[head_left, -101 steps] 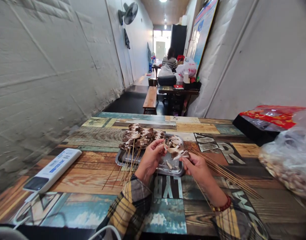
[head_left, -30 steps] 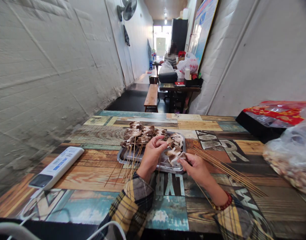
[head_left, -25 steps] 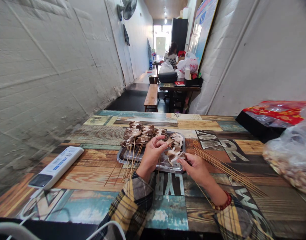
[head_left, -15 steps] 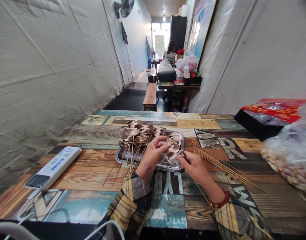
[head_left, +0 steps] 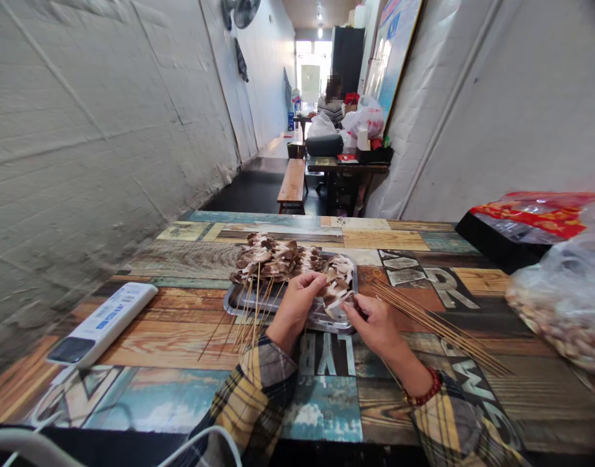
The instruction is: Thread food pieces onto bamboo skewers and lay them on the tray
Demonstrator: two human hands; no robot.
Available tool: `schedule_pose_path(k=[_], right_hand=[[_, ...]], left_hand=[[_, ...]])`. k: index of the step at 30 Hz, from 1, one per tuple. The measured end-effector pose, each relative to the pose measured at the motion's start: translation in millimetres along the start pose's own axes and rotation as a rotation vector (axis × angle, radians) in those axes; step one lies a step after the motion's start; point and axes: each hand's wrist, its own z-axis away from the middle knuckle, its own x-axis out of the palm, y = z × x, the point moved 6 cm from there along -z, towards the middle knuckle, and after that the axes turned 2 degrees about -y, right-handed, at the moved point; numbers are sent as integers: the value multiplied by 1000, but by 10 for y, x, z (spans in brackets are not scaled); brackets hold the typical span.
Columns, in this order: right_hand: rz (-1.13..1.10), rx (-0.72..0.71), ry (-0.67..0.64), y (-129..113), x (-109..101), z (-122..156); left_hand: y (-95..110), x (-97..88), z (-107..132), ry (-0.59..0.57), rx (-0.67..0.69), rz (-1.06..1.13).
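My left hand (head_left: 296, 303) is closed in a pinch at the left edge of a pale, brown-edged oyster mushroom (head_left: 334, 298) over the tray's right end. Thumb and fingers of my right hand (head_left: 375, 321) grip the mushroom's right side, together with a thin bamboo skewer that runs back under the palm toward the wrist. Skewered mushrooms (head_left: 271, 256) are piled on the left of the metal tray (head_left: 236, 301), their bare stick ends pointing toward me. More mushroom pieces (head_left: 340, 266) lie just beyond my fingers.
Loose bamboo skewers (head_left: 438, 327) lie on the patterned table (head_left: 181, 331) at right. Beyond them are a plastic bag of mushrooms (head_left: 560, 305) and a black box (head_left: 492, 240). A white device (head_left: 103, 324) with a cable is at left. A person (head_left: 330, 107) sits far back.
My left fingers have closed together and come down onto the mushroom's edge. My right hand keeps its grip, shifted slightly left.
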Motion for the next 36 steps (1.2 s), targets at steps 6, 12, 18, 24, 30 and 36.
schedule_pose_path(k=[6,12,18,24,30,36], right_hand=[[34,-7,2,-2,22,20],[41,16,35,27,30,40],[-60,102,7,125,25,4],[-313,296,217,334,-228,-28],[-455,407,418,640,-401,-52],[-295,372,241,816,-228,-145]], left_hand=[[18,65,16,-25,14,-59],[11,141,29,-53,-4,-82],[-27,188,23,-95,-29,91],[-32,53,-49,-1,62,-47],[132,84,-37,21,455,-705],[96,41,-55,63,397,-711]])
